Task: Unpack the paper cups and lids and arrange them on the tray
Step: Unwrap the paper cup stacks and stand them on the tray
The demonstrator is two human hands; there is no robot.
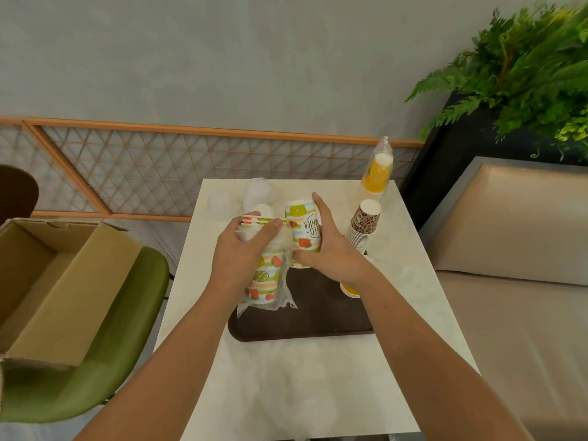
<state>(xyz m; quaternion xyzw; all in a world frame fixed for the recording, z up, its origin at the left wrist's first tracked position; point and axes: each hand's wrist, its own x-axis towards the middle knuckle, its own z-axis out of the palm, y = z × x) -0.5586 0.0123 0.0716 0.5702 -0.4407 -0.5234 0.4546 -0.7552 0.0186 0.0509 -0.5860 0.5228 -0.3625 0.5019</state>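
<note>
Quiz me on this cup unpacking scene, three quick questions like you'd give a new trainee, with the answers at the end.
1. True or false: the orange cup stack has been taken out of its plastic sleeve.
2. What does the left hand grip? A) a glass bottle B) a fruit-print cup stack in loose plastic wrap C) a spoon
3. Fill in: the open cardboard box rests on a green ____.

Key
1. False: the sleeve still covers it.
2. B
3. chair
</note>
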